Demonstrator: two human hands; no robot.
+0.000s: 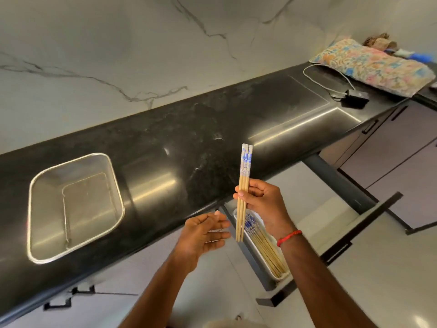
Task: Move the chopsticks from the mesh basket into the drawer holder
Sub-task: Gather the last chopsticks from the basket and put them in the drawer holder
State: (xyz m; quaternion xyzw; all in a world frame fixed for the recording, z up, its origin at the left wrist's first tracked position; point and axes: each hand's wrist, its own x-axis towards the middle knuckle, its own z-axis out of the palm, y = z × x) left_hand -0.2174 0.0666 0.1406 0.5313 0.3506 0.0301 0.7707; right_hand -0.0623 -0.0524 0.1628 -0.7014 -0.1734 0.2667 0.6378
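R hand (262,200) pinches 3 chopsticks (243,192) upright, just above drawer holder (238,215). L hand (205,235) spread, empty, left of holder. Mesh basket (75,207) further left on surface (189,138).

The right hand (262,201) covers the middle of the bundle of pale wooden chopsticks with blue-patterned tops (243,192); the exact count in its grip cannot be settled. The right wrist, with its red thread band (289,237), hides part of the white oblong drawer holder (256,255) and the upper ends of the chopsticks lying inside. The left hand (204,235) is motion-blurred at the fingertips. The open black drawer (340,245) is partly hidden under the black stone surface (165,143). At the right edge, the floral patterned cloth (373,65) is cut off; the brown item (378,40) behind it is too small to identify. The square wire mesh basket (75,207) has blurred mesh.
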